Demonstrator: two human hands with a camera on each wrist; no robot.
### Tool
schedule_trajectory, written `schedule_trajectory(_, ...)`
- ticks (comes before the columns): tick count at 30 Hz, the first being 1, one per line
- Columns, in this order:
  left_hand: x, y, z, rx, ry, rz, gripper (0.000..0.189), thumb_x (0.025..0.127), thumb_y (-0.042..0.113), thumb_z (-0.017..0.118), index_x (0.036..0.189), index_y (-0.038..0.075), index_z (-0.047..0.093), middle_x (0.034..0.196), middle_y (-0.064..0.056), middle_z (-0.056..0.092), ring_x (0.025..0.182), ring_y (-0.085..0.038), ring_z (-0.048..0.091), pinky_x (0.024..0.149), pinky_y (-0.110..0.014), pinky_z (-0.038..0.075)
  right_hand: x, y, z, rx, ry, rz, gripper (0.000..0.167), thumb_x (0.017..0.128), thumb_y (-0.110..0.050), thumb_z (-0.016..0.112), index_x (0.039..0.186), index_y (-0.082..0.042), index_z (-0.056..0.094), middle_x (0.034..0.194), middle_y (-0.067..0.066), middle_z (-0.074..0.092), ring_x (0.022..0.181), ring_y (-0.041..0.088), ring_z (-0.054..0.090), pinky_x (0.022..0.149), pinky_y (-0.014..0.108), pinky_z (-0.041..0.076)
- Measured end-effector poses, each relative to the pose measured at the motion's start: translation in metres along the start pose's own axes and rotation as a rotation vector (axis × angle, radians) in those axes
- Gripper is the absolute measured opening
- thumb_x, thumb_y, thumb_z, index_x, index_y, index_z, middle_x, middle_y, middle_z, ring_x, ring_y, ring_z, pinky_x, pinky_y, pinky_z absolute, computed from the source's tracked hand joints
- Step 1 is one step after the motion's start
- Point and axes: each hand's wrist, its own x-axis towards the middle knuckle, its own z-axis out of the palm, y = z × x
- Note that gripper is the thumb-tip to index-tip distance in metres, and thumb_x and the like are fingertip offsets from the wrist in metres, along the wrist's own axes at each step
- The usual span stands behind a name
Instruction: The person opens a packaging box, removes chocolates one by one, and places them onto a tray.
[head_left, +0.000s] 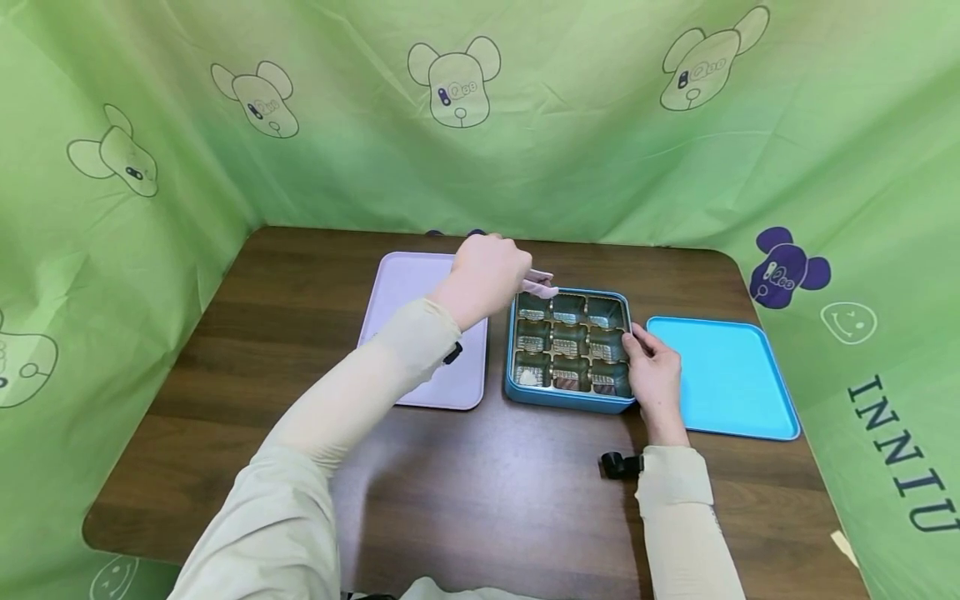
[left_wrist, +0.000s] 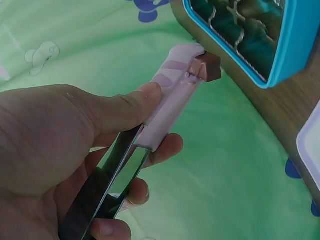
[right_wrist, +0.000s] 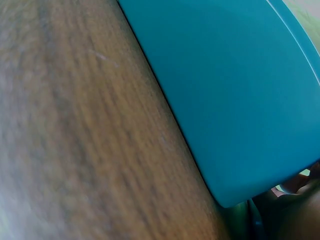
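Note:
My left hand (head_left: 489, 271) grips metal tongs with pink tips (head_left: 538, 287) near the back left corner of a blue box (head_left: 570, 400). Between those tips, in the left wrist view, sits a small brown chocolate-like cube (left_wrist: 212, 67). The box has a gold-edged insert with several square compartments. Along its front row lie a white piece (head_left: 528, 377) at left and brown pieces in the middle and right compartments. My right hand (head_left: 656, 379) holds the right wall of the box, thumb at the rim; some fingers are hidden behind it.
Left of the box, partly under my left arm, lies a flat lilac tray (head_left: 408, 283). A bright blue tray or lid (head_left: 731, 379) lies at the right. All stand on a dark wooden table (head_left: 465, 500), with green printed cloth (head_left: 562, 183) hanging behind and at the sides.

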Motion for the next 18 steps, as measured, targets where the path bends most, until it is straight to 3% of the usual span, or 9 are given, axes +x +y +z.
schedule_trajectory(9,-0.010,-0.020,0.004,-0.055,0.032,-0.040,0.013,0.094,0.032,0.071,0.096,0.021,0.076,0.094,-0.001,0.073,0.087,-0.022,0.065,0.071,-0.043,0.056,0.001,0.001,0.001,-0.008,-0.004,0.018,0.048,0.103,-0.036,0.058,0.144,-0.010,0.057,0.142,0.012,0.059,0.125,0.022,0.056,0.089,0.021,0.047)
schedule_trajectory(18,-0.019,-0.041,0.009,-0.073,0.015,-0.094,0.022,0.096,0.040,0.068,0.100,0.021,0.077,0.092,-0.001,0.071,0.086,-0.022,0.065,0.071,-0.043,0.056,0.002,0.002,0.001,0.004,-0.005,0.031,0.048,0.104,-0.036,0.057,0.144,-0.010,0.057,0.142,0.012,0.059,0.124,0.021,0.056,0.088,0.020,0.047)
